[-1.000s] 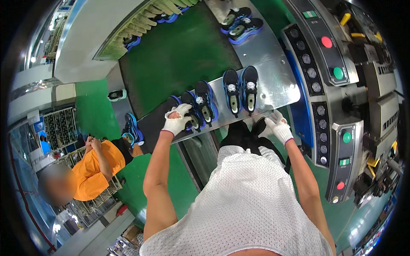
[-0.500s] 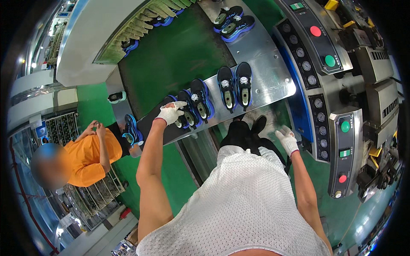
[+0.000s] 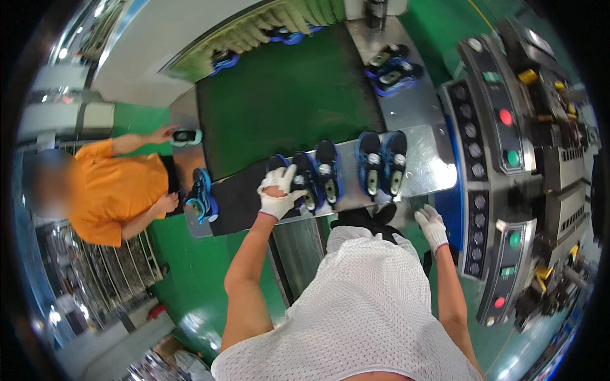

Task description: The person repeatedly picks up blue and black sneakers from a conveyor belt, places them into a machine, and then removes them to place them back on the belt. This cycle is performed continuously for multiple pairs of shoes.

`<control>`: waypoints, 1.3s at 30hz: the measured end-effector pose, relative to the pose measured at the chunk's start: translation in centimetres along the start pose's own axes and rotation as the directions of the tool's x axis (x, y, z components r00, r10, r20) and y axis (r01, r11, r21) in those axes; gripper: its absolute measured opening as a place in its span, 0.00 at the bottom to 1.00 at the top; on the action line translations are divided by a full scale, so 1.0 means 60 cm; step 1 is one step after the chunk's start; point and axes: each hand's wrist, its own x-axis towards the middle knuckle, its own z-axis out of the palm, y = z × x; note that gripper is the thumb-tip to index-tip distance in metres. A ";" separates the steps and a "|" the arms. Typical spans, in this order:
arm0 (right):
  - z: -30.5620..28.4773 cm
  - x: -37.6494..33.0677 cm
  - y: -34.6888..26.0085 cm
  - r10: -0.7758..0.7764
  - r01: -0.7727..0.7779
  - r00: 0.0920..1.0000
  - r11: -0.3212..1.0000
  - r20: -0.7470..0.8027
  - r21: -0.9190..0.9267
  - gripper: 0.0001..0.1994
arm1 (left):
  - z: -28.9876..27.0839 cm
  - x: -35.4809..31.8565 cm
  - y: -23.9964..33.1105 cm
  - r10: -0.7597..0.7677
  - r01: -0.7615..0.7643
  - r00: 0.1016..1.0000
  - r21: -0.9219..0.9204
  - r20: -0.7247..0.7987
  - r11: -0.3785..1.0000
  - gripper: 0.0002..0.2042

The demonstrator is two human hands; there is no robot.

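My left hand point(image 3: 277, 195), in a white glove, is over the left end of a row of black-and-blue sneakers on the metal ledge. Its fingers are spread across a partly hidden sneaker point(image 3: 277, 162), the thumb beside the middle sneaker point(image 3: 305, 176); whether they touch is unclear. A third sneaker point(image 3: 327, 170) stands just right of these. Farther right, a pair is side by side, a left sneaker point(image 3: 368, 164) and a right sneaker point(image 3: 394, 162). Away from the shoes, my gloved right hand point(image 3: 432, 227) hangs open near the machine, holding nothing.
A green conveyor belt point(image 3: 286, 105) lies beyond the ledge point(image 3: 422, 152), with more shoes under a fringed curtain point(image 3: 254, 41). Two sneakers point(image 3: 395, 68) rest at far right. At right stands a machine with gauges and buttons point(image 3: 505, 117). A co-worker point(image 3: 121, 184) touches a pale-green shoe point(image 3: 186, 136).
The view has shifted, so the ledge sits lower. My left hand remains at the row's left end, fingers now more spread. The co-worker's hands have parted, one reaching to the pale-green shoe.
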 end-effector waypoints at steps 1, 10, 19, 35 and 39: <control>0.009 0.003 -0.009 0.016 -0.016 1.000 1.000 0.003 -0.014 0.37 | -0.017 0.014 -0.004 -0.018 0.024 0.991 -0.043 0.131 0.999 0.35; 0.072 0.048 -0.141 0.014 0.009 0.997 0.949 0.070 -0.314 0.33 | 0.012 0.065 -0.058 0.248 -0.226 0.962 -0.180 0.110 0.957 0.25; 0.074 0.034 -0.198 -0.044 0.045 0.999 0.986 0.013 -0.163 0.34 | -0.026 0.082 -0.069 0.213 -0.169 0.970 -0.303 0.117 0.938 0.19; 0.134 0.128 -0.213 -0.068 -0.015 0.980 0.913 -0.189 -0.408 0.44 | -0.118 0.142 -0.120 0.010 -0.039 0.995 -0.310 -0.097 0.950 0.19; 0.132 0.115 -0.225 -0.028 -0.045 0.982 0.926 -0.188 -0.375 0.44 | -0.125 0.184 -0.178 -0.040 -0.014 0.987 -0.324 -0.158 0.946 0.21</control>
